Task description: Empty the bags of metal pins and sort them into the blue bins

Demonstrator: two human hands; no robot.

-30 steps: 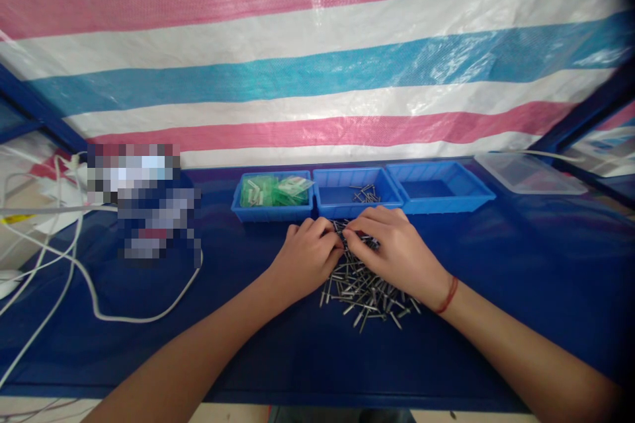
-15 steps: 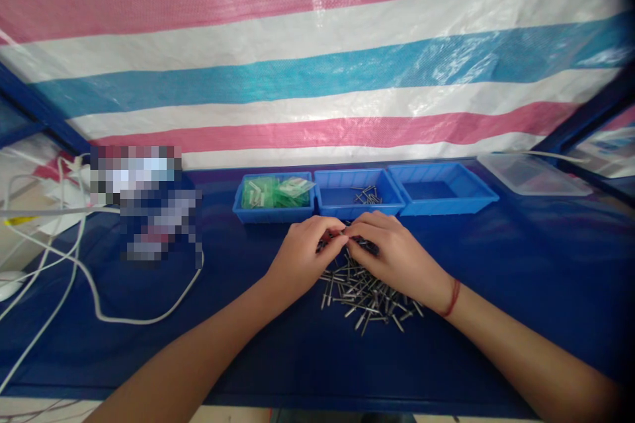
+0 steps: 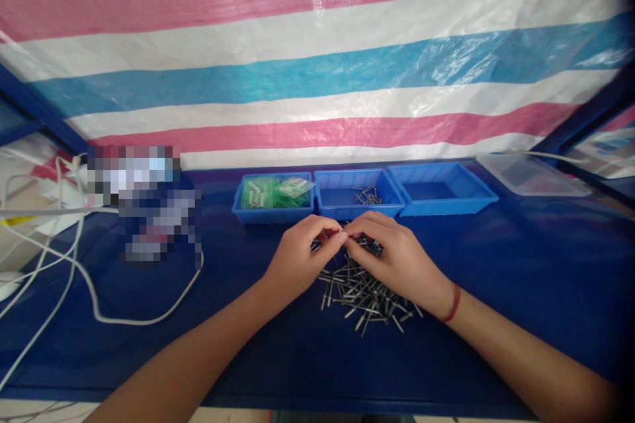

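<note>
A loose pile of silvery pop rivets (image 3: 370, 294) lies on the blue table, partly covered by my hands. My left hand (image 3: 305, 250) is over the pile's far left side, thumb and fingers closed in a pinch. From the right, my right hand (image 3: 389, 248) meets it, its thumb and fingertips also pressed together. The fingertips of both hands touch or nearly touch. Whatever is between them is too small and hidden to make out. A red cord circles my right wrist.
Behind my hands stand three blue bins: the left bin (image 3: 278, 215) with green packets, the middle bin (image 3: 327, 205) with several rivets, and the right bin (image 3: 446, 203). A clear plastic lid (image 3: 536, 175) lies at right. White cables (image 3: 124, 321) trail across the left.
My left hand has shifted very slightly left, and the fingertips of both hands have moved a little. The pile and the bins look the same.
</note>
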